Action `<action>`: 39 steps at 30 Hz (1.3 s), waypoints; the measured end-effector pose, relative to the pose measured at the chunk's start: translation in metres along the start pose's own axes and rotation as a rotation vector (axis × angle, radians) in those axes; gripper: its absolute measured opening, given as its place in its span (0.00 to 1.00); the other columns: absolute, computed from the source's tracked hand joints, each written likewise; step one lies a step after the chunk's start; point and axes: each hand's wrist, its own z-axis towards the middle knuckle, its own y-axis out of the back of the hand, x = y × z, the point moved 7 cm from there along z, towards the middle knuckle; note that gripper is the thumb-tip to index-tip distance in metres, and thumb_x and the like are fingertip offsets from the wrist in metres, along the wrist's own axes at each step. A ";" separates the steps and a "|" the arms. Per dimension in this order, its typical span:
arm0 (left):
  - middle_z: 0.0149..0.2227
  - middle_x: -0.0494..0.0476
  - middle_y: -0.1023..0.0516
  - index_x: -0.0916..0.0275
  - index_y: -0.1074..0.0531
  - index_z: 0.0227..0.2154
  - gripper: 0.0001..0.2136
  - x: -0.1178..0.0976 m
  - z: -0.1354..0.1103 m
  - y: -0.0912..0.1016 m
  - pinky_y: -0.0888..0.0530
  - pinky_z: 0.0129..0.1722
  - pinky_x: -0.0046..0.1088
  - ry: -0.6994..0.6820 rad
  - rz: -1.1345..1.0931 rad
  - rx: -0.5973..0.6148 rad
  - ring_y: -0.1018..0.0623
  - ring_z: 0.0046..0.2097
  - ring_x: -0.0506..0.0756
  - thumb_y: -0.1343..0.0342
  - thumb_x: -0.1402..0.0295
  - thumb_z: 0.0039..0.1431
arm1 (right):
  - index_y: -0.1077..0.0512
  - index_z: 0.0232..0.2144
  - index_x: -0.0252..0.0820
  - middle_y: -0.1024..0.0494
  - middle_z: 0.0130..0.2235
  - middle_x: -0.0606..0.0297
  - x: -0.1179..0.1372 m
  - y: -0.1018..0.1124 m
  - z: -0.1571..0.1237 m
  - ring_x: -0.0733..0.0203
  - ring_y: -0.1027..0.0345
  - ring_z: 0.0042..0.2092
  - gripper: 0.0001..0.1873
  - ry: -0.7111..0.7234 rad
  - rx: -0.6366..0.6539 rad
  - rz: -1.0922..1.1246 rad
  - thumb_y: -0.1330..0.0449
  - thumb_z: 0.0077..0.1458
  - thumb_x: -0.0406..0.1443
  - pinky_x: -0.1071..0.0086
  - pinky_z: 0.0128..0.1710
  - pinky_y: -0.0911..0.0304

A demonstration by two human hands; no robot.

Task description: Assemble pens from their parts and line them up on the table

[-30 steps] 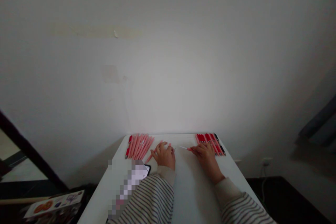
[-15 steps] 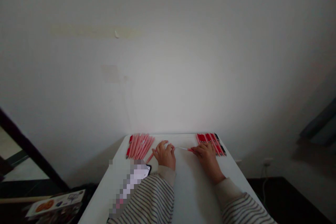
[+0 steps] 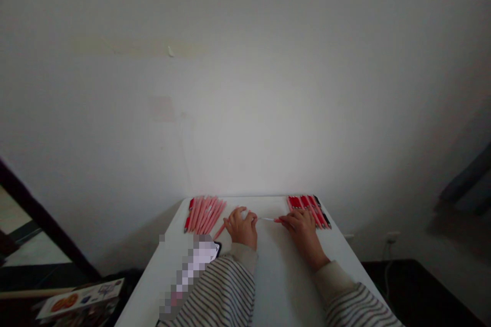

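My left hand (image 3: 243,228) is over the middle of the white table, thumb and index finger pinched on one end of a thin whitish pen refill (image 3: 265,219). My right hand (image 3: 304,235) is closed on a short pink pen part (image 3: 277,220) at the refill's other end; the rest of that part is hidden under the fingers. A pink pen piece (image 3: 219,231) lies slanted beside my left hand, partly covered by it. Several pink pens (image 3: 205,216) lie bunched at the far left corner. Red, pink and black pens (image 3: 305,201) lie in a row beyond my right hand.
A phone (image 3: 199,265) with a blurred-out screen lies on the table (image 3: 278,286) beside my left sleeve. The wall (image 3: 253,112) stands right behind the table. A flat box with printed pictures (image 3: 80,296) is at the lower left, and a socket with a cord (image 3: 392,236) at the right.
Both hands stay almost in place, holding the refill and the pink part. The refill's left end sits slightly lower; the whole view has shifted a little.
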 end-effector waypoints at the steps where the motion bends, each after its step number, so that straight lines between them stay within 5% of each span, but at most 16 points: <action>1: 0.51 0.54 0.29 0.50 0.22 0.31 0.07 0.000 0.000 0.000 0.49 0.60 0.58 -0.002 0.004 0.001 0.36 0.57 0.60 0.46 0.67 0.57 | 0.22 0.38 0.55 0.23 0.36 0.64 0.000 0.000 0.000 0.53 0.39 0.46 0.09 0.002 -0.006 -0.005 0.42 0.59 0.42 0.54 0.53 0.51; 18: 0.50 0.54 0.28 0.49 0.22 0.30 0.07 -0.006 -0.001 0.001 0.49 0.60 0.60 -0.030 -0.003 0.050 0.36 0.58 0.61 0.44 0.68 0.56 | 0.22 0.38 0.54 0.23 0.36 0.64 0.004 -0.002 0.001 0.53 0.39 0.47 0.09 -0.010 0.062 -0.006 0.42 0.58 0.40 0.57 0.51 0.49; 26: 0.51 0.54 0.28 0.45 0.22 0.37 0.10 -0.001 0.000 0.004 0.48 0.60 0.57 0.000 0.014 -0.005 0.35 0.57 0.61 0.43 0.69 0.54 | 0.22 0.38 0.54 0.23 0.36 0.62 0.002 -0.001 0.001 0.52 0.38 0.46 0.12 -0.017 0.035 -0.014 0.45 0.60 0.43 0.55 0.51 0.48; 39: 0.51 0.59 0.28 0.55 0.21 0.34 0.09 0.014 0.004 0.011 0.47 0.57 0.54 0.137 0.250 0.002 0.37 0.56 0.63 0.45 0.62 0.54 | 0.22 0.38 0.55 0.24 0.36 0.63 -0.010 -0.004 0.002 0.52 0.38 0.46 0.11 -0.013 0.026 -0.037 0.45 0.60 0.43 0.55 0.50 0.46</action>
